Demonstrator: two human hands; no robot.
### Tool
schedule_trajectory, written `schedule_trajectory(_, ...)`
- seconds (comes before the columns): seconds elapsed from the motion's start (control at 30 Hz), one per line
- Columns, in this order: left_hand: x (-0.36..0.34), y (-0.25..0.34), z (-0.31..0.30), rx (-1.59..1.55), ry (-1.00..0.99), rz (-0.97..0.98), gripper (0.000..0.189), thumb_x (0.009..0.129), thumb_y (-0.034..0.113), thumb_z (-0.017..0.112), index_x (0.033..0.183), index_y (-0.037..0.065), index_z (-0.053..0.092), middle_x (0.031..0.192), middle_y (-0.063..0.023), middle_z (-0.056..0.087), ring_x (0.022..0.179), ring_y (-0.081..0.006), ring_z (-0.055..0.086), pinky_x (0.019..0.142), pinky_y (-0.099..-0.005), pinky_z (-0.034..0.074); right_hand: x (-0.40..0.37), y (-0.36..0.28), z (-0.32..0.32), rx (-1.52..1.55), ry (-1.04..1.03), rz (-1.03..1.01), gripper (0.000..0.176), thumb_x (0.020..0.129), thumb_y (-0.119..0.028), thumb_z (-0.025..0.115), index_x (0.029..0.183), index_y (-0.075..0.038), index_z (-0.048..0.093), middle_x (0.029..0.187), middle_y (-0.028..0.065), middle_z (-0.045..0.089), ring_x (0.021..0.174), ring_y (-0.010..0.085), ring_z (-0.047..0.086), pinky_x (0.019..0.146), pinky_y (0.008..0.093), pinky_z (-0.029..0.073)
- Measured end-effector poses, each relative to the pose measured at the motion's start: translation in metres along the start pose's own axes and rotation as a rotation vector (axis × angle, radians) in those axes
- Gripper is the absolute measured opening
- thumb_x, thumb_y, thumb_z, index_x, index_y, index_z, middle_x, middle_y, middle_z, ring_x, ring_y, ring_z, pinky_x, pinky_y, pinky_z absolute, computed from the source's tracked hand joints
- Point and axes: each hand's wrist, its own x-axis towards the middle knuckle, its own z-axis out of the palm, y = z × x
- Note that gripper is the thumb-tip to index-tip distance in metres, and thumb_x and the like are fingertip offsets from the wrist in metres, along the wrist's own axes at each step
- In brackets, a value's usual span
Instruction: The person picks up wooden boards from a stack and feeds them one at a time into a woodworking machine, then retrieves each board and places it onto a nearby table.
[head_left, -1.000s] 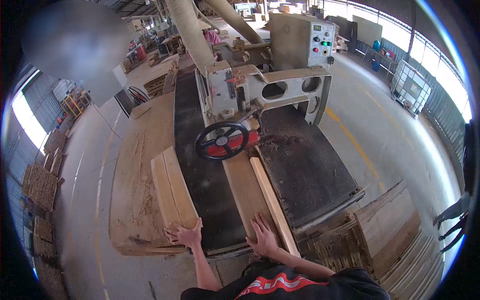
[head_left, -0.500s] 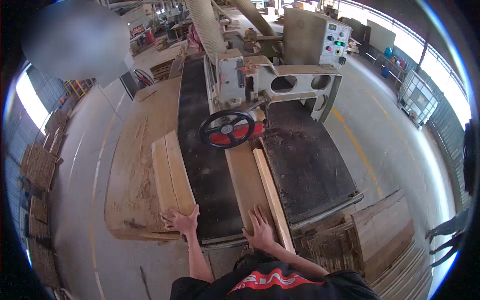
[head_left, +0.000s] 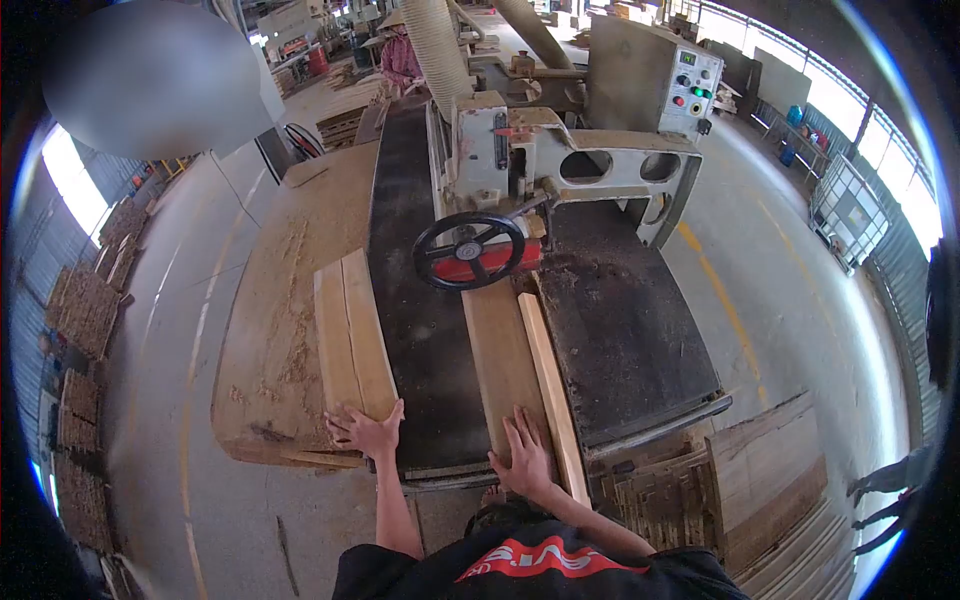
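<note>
My left hand [head_left: 367,432] lies with fingers spread across the near end of two pale boards [head_left: 352,325], side by side on the wooden side table. Its thumb rests at their right edge. Flat on a wider brown board [head_left: 503,365] is my right hand [head_left: 523,460], its fingers stretched forward. That board runs along the machine bed, its far end hidden under the machine head. Along its right side lies a narrow, lighter wood strip [head_left: 553,395]. A black handwheel [head_left: 469,251] sits just beyond, in front of a red part.
A control box [head_left: 650,80] with lit green buttons stands behind the machine frame. Stacked planks [head_left: 765,460] lean at the lower right, and a thick hose [head_left: 437,55] rises behind the head. A person in patterned clothing [head_left: 400,58] is in the background.
The view has shifted slightly, so the machine appears farther right. Both hands keep nearly the same places on the boards. More of the person in the background shows.
</note>
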Motion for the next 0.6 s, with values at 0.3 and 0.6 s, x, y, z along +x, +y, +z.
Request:
schedule_trajectory(0.3,-0.0007,-0.0030,0.0056,-0.014,0.044,0.025,0.146,0.063,0.091,0.077,0.167,-0.001,0.030,0.172,-0.0354,0.017,0.161,-0.0493,0.012,0.121,-0.0745,0.015,0.0010,-0.0001,-0.0001,0.003,0.015,-0.010,0.081,0.089,-0.030,0.080,0.154,0.003,0.047,0.169,0.0285,0.032,0.156,0.0484,0.032,0.126,0.0547,0.035)
schedule_trajectory(0.6,0.0014,-0.0032,0.0048,0.026,-0.008,0.009,0.142,0.066,0.094,0.072,0.166,0.001,0.033,0.172,-0.0327,0.018,0.161,-0.0505,0.011,0.120,-0.0782,0.015,0.0010,-0.0005,0.0011,0.011,0.018,-0.018,0.079,0.089,-0.029,0.079,0.154,0.003,0.047,0.168,0.0287,0.034,0.156,0.0484,0.032,0.125,0.0546,0.035)
